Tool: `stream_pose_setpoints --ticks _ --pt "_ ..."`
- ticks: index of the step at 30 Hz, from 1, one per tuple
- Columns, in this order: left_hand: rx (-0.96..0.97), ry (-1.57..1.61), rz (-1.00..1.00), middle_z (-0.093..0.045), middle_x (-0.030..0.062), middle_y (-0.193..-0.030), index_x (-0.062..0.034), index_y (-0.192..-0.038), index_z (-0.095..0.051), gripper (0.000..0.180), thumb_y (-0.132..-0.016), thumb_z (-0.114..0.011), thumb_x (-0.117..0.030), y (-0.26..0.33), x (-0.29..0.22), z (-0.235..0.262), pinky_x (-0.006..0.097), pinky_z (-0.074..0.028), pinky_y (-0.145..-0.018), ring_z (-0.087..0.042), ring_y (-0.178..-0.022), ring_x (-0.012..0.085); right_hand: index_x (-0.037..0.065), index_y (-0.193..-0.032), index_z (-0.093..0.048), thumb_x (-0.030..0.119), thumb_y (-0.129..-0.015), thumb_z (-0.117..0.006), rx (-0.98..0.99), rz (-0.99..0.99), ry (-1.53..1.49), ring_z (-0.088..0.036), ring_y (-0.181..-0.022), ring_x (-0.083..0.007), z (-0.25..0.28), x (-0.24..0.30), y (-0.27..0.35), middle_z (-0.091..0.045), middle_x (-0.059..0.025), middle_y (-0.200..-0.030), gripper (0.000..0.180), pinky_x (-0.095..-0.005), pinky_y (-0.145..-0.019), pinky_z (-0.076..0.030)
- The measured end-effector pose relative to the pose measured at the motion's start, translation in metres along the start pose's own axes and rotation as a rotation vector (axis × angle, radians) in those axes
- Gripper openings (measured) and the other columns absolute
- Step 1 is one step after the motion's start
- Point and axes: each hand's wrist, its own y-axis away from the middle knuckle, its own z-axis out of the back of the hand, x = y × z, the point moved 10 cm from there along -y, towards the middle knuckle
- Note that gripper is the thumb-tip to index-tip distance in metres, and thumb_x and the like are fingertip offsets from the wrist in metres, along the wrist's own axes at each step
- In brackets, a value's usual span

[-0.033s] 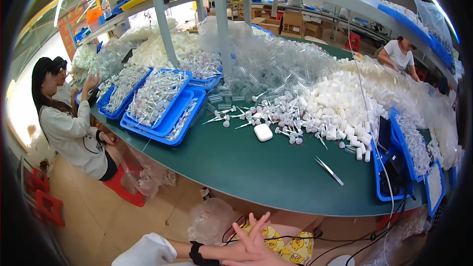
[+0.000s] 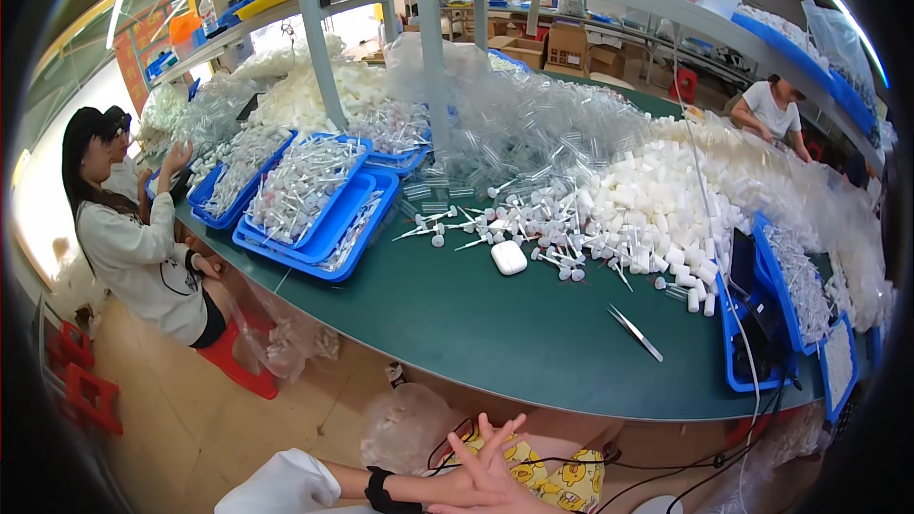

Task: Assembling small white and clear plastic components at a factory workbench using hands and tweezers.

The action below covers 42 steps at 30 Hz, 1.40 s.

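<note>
Below the table's near edge, my left hand [image 2: 446, 488] and my right hand [image 2: 507, 489] rest together over my lap, palms close and stretched fingers crossing loosely. Neither is seen holding anything. A black band [image 2: 379, 490] circles my left wrist. Part of the right hand is cut off by the lower rim. Beneath them lies yellow cloth [image 2: 574, 484] with a cartoon print. On the green table [image 2: 476, 343] beyond, metal tweezers [image 2: 635, 334] lie to the right and a rounded white case [image 2: 509, 258] sits near the middle, both apart from my hands.
White caps [image 2: 647, 195], clear tubes [image 2: 533, 114] and small white-stemmed applicators [image 2: 562, 252] are heaped across the table. Blue trays [image 2: 357, 246] stand left, another blue tray [image 2: 747, 376] right. Black cables [image 2: 657, 464] hang near my lap. A person [image 2: 133, 228] sits left; another person [image 2: 773, 109] works far right.
</note>
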Motion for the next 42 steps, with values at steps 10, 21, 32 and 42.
stream_pose_setpoints --ticks 10,21,32,42 --pt "-0.357 0.204 -0.695 0.005 0.0019 -0.155 -0.0342 -0.144 -0.014 0.079 -0.079 -0.048 -0.064 0.041 0.037 0.072 0.062 -0.008 -0.106 0.006 -0.137 0.0439 0.007 -0.139 -0.033 0.027 -0.088 -0.056 0.267 0.102 0.359 -0.029 -0.134 -0.0304 -0.052 -0.023 0.046 -0.033 -0.0158 -0.143 0.060 -0.0399 -0.104 -0.034" --pt "0.167 0.044 -1.094 -0.003 0.0072 -0.153 -0.0422 -0.141 -0.020 0.081 -0.072 -0.048 -0.073 -0.039 0.086 -0.040 0.070 -0.013 -0.099 0.003 -0.134 0.0524 0.009 -0.140 -0.032 0.026 -0.087 -0.056 0.537 0.353 0.771 -0.028 -0.135 -0.0317 -0.088 -0.023 0.093 -0.032 -0.0154 -0.144 0.061 -0.0421 -0.104 -0.033" --pt "1.145 -0.574 -0.247 -0.018 0.0232 -0.148 -0.0306 -0.138 -0.037 0.095 -0.059 -0.061 -0.077 -0.066 0.051 -0.064 0.068 -0.021 -0.098 -0.012 -0.130 0.0578 0.011 -0.141 -0.032 0.026 -0.087 -0.056 0.588 0.861 0.984 -0.026 -0.135 -0.0329 -0.144 -0.003 0.102 -0.030 -0.0150 -0.145 0.061 -0.0443 -0.105 -0.032" --pt "1.115 -0.689 0.074 -0.021 0.0250 -0.146 -0.0246 -0.137 -0.040 0.099 -0.055 -0.062 -0.077 -0.061 0.011 -0.007 0.064 -0.023 -0.102 -0.018 -0.129 0.0560 0.013 -0.142 -0.031 0.025 -0.087 -0.056 0.569 1.057 1.299 -0.025 -0.136 -0.0340 -0.128 -0.044 0.098 -0.029 -0.0147 -0.146 0.062 -0.0463 -0.105 -0.031"
